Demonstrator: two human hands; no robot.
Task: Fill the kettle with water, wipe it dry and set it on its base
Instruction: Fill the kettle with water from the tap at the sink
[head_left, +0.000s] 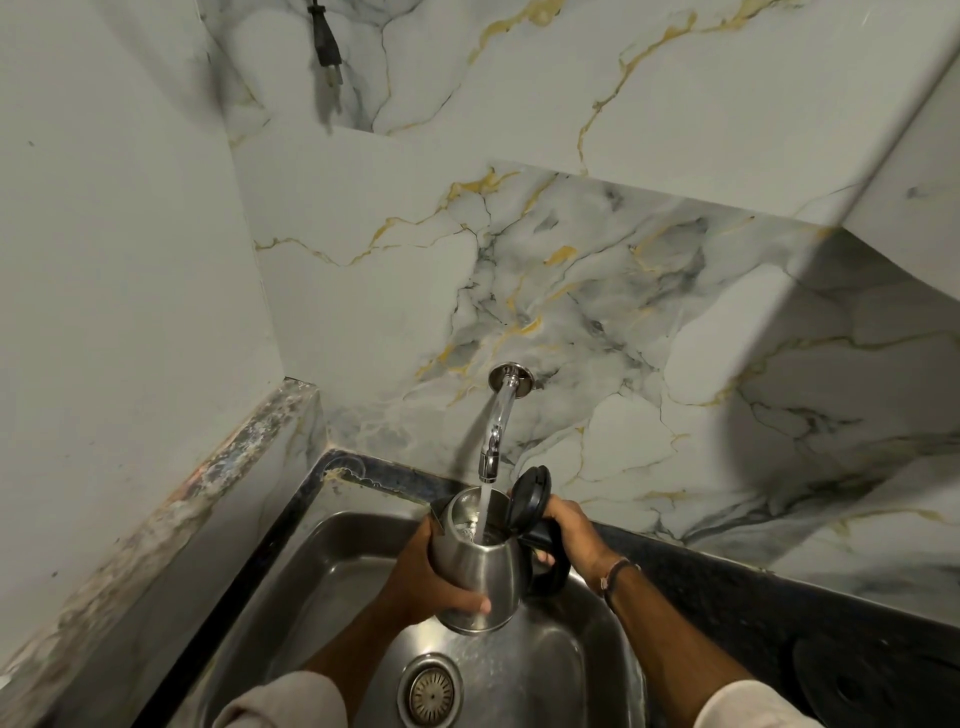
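A steel kettle (485, 569) with a black handle is held over the sink, its black lid (529, 496) flipped open. Water runs from the chrome tap (496, 426) straight into the kettle's mouth. My left hand (423, 577) wraps around the kettle's body from the left. My right hand (571, 530) grips the black handle on the right. A round black kettle base (878, 680) lies on the dark counter at the lower right.
The steel sink (332, 571) has a drain (430, 691) below the kettle. A dark counter (727, 587) runs to the right. Marble-patterned wall behind; a black plug (324, 41) hangs at the upper left. A white overhang (904, 182) juts out at the upper right.
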